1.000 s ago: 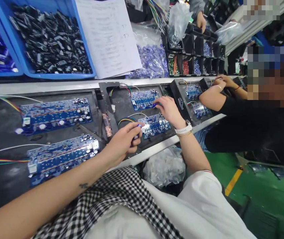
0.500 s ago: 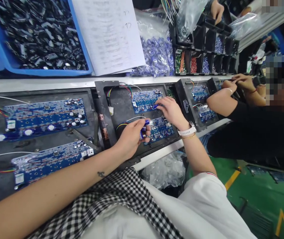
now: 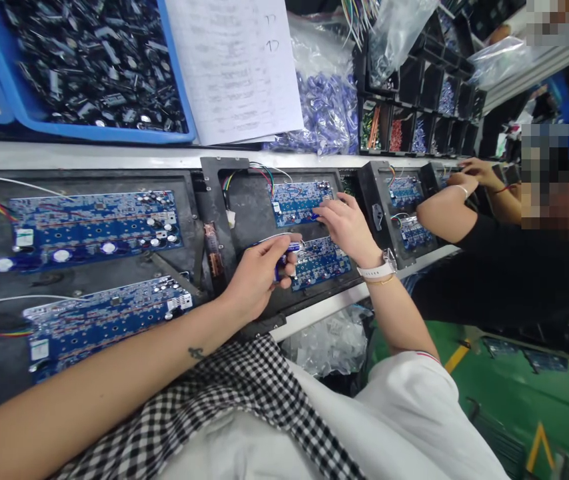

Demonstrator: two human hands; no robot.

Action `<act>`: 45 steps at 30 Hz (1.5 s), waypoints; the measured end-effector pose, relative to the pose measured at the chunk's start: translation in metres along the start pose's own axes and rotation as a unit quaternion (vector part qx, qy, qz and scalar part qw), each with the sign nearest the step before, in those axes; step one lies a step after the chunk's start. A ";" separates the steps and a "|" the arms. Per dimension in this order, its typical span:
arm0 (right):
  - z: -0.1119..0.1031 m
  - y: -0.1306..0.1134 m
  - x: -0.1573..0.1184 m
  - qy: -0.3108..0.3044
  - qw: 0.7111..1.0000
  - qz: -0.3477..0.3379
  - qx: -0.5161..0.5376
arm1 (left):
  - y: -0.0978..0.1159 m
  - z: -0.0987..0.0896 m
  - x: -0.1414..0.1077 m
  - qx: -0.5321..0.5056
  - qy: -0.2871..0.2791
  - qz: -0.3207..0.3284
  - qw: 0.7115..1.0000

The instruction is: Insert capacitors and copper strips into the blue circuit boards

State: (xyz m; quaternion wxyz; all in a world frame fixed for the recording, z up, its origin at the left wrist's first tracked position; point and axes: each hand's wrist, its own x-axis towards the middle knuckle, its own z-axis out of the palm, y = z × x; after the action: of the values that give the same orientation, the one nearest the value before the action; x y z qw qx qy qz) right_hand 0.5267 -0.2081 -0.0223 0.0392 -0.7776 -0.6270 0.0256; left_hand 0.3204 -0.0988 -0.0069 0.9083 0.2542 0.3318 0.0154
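Several blue capacitors [image 3: 293, 247] are gripped in our left hand [image 3: 257, 273], one showing more plainly past the thumb than a second ago; we cannot count them. Our right hand [image 3: 342, 227] pinches another over the far board [image 3: 294, 200]. Left of it lies bare tray floor [image 3: 254, 210]; the near board [image 3: 319, 263] sits by the near rim [image 3: 304, 301]. Three nearest trays show two boards each. Another person's hand has left the far bins [image 3: 407, 101].
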 end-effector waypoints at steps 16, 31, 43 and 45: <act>-0.002 -0.026 0.015 0.017 0.997 0.029 0.071 | 0.004 0.006 -0.013 -0.050 0.032 -0.082 0.995; 0.002 -0.027 0.021 -0.033 0.999 -0.032 0.013 | 0.013 -0.003 -0.009 -0.078 0.042 -0.070 0.994; -0.033 -0.077 0.013 -0.014 0.986 -0.047 0.160 | 0.009 -0.007 -0.007 -0.048 -0.001 -0.069 0.996; -0.023 -0.074 0.020 0.007 0.994 -0.024 0.103 | 0.006 -0.007 -0.010 -0.018 -0.006 -0.090 0.996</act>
State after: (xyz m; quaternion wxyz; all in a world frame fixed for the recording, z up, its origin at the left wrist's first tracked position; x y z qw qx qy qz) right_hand 0.4614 -0.1741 0.0079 0.1239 -0.7541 -0.6395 0.0838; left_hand 0.3094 -0.0926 -0.0024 0.9126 0.2067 0.3472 -0.0620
